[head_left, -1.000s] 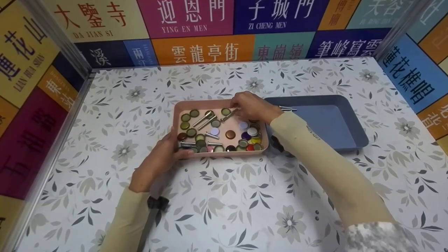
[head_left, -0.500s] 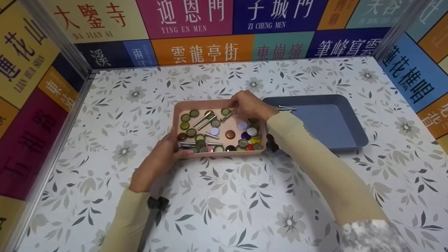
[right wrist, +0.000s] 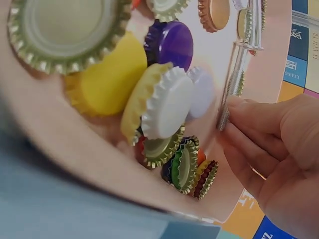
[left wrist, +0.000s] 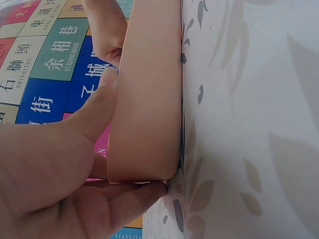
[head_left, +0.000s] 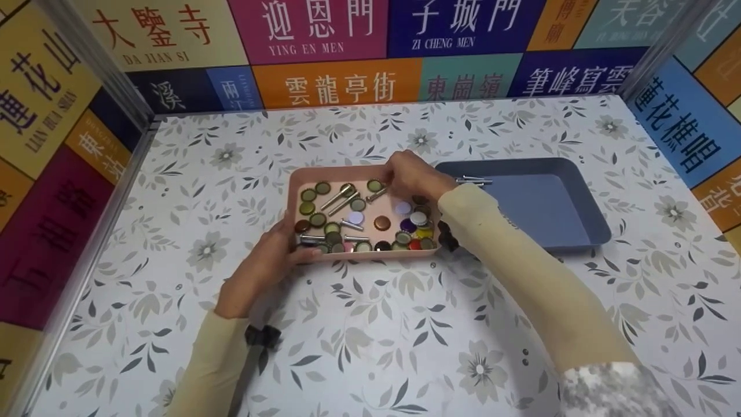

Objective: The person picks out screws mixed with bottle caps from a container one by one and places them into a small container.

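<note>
The right hand [head_left: 414, 175] pinches a bolt [head_left: 375, 195] near its threaded end, inside the pink tray [head_left: 341, 173], towards its far wall and right of its middle. The left hand [head_left: 269, 252] grips the tray's near left corner. That slim hold could let the bolt roll free, and lifting it low might drag along bottle caps [head_left: 382, 223] lying in the tray. A slack left grip may let the tray slide. Against a second ago, the right forearm [head_left: 521, 272] has swung slightly towards the tray; the pinched bolt has barely shifted.
</note>
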### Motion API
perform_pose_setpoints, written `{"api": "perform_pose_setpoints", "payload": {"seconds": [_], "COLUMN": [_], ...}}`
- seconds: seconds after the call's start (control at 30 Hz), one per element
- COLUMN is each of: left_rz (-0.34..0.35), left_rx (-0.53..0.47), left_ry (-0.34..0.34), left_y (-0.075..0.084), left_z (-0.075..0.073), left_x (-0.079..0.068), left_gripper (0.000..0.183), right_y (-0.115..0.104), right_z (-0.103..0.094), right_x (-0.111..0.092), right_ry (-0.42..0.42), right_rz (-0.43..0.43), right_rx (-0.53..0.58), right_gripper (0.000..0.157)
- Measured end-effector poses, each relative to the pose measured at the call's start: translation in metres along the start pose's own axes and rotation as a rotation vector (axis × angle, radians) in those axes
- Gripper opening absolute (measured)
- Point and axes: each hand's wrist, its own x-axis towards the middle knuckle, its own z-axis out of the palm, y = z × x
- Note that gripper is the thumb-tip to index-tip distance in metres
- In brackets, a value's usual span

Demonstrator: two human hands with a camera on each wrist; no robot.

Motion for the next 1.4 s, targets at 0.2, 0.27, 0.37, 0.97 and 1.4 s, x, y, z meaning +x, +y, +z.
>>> {"api": "perform_pose_setpoints", "payload": {"seconds": [0.2, 0.27, 0.37, 0.97, 1.4], "left_rz": [0.010, 0.008, 0.014, 0.012, 0.009], "left_rx": [-0.014, -0.015, -0.033, -0.025, -0.013], "left_ry": [0.000, -0.004, -0.008, -0.002, 0.000], "left_y": [-0.0003, -0.0006, -0.0014, -0.0008, -0.0009], "left_z": [0.0006, 0.0005, 0.0007, 0.0005, 0.0006], "left_x": [0.0008, 0.0007, 0.0008, 0.0001, 0.0002], "left_gripper": [0.102, 0.102, 0.102, 0.100, 0.102], "right_y": [-0.0013, -0.0019, -0.0028, -0.0065, -0.0078], "right_z": [0.0020, 0.0026, 0.0032, 0.0034, 0.0023], "right_x": [0.0006, 0.0011, 0.0015, -0.0009, 0.0013], "right_ry": [-0.006, -0.010, -0.019, -0.083, -0.106], "right_rz": [0.026, 0.031, 0.039, 0.006, 0.013], "right_rx": [-0.029, -0.034, -0.049, -0.178, -0.208], "right_gripper": [0.020, 0.019, 0.016, 0.008, 0.009]}}
